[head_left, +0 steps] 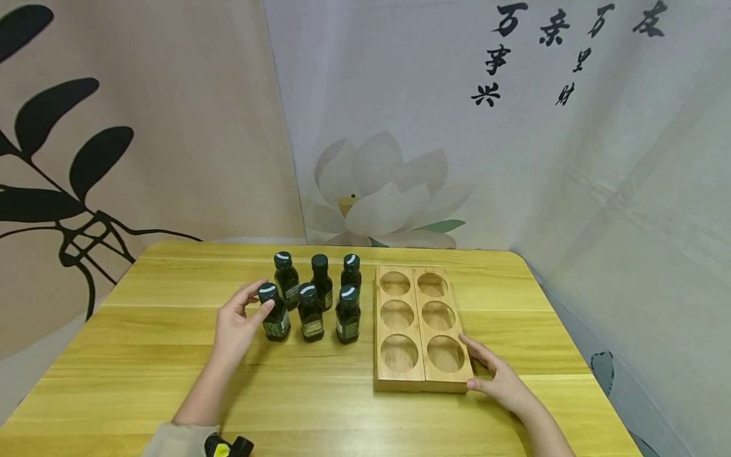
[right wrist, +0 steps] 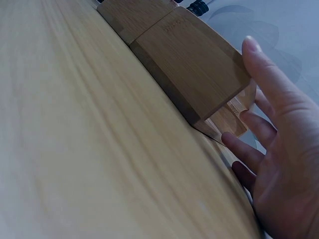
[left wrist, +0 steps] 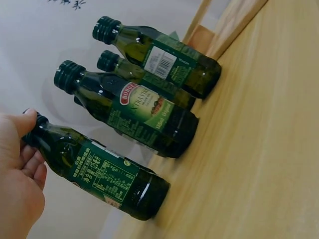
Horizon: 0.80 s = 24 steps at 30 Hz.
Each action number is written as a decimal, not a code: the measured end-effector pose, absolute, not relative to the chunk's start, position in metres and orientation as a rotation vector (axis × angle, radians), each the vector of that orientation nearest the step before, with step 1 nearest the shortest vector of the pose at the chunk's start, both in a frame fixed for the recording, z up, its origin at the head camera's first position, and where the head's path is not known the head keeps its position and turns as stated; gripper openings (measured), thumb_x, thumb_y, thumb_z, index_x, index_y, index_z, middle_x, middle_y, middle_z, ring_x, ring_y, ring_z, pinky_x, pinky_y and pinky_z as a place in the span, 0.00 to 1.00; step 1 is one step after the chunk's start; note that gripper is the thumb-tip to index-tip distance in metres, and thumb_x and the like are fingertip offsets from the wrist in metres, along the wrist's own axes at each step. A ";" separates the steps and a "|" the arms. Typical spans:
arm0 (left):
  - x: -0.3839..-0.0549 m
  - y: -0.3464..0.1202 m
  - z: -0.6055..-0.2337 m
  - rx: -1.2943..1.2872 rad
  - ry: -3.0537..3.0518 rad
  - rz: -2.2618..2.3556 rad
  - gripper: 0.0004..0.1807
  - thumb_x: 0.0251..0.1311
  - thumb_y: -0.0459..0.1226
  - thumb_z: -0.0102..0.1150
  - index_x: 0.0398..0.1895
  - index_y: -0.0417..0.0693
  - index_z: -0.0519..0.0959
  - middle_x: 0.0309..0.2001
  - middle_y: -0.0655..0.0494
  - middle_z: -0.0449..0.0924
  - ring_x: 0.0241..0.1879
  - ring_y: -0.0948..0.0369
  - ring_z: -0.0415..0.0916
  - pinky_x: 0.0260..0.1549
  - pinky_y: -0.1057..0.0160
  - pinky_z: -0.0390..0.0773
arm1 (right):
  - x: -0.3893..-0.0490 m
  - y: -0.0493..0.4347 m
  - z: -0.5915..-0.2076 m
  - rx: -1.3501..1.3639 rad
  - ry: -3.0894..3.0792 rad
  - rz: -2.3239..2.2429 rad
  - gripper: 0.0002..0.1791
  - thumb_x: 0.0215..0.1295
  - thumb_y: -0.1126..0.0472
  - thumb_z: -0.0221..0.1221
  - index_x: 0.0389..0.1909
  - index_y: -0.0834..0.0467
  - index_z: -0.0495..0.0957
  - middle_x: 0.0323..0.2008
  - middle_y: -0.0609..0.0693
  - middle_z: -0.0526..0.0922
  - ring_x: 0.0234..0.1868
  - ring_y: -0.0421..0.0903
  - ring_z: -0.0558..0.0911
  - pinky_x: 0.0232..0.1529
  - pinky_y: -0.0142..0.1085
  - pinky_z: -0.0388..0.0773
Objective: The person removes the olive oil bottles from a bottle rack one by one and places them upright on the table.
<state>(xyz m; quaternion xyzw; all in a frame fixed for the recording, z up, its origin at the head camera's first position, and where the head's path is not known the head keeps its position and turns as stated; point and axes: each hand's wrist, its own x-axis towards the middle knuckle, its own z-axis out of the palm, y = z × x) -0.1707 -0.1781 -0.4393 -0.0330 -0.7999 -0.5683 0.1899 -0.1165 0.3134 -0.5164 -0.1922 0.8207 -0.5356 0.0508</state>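
At the front left of the bottle group, my left hand [head_left: 238,324] pinches the dark cap of a green glass olive oil bottle [head_left: 276,324] between thumb and fingers. The bottle stands upright, its dense label [left wrist: 103,174] turned to the left wrist view. Beside it is another olive oil bottle [left wrist: 134,107] with a red and cream label. My right hand [head_left: 499,379] rests at the near right corner of a wooden rack [head_left: 422,386], thumb by the front face and fingers along the right side. The rack has two rows of round holes, with no bottles in them.
More of the same bottles stand close together, such as one at the front right [head_left: 348,317] and one at the back [head_left: 322,282]. All are left of the rack on a wood-grain table [head_left: 320,412]. A printed cloth [head_left: 388,76] hangs behind the table.
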 end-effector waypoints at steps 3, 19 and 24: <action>-0.166 -0.175 -0.433 -0.088 -2.258 -1.591 0.23 0.59 0.29 0.63 0.59 0.36 0.74 0.55 0.44 0.74 0.45 0.62 0.66 0.46 0.67 0.70 | -0.117 0.313 -0.517 -0.586 2.495 -1.633 0.43 0.58 0.60 0.67 0.73 0.49 0.58 0.70 0.56 0.59 0.64 0.36 0.63 0.58 0.70 0.50; -0.170 -0.183 -0.447 -0.090 -2.249 -1.639 0.26 0.61 0.36 0.63 0.63 0.42 0.72 0.56 0.46 0.75 0.48 0.61 0.67 0.52 0.60 0.68 | -0.118 0.313 -0.510 -0.619 2.489 -1.597 0.41 0.62 0.64 0.63 0.74 0.51 0.55 0.71 0.58 0.58 0.65 0.65 0.61 0.56 0.71 0.52; -0.171 -0.193 -0.441 -0.237 -2.202 -1.582 0.24 0.62 0.31 0.60 0.62 0.38 0.71 0.55 0.42 0.76 0.53 0.61 0.69 0.53 0.66 0.65 | -0.118 0.317 -0.500 -0.623 2.561 -1.571 0.37 0.66 0.68 0.57 0.74 0.55 0.55 0.67 0.63 0.63 0.62 0.67 0.64 0.52 0.72 0.57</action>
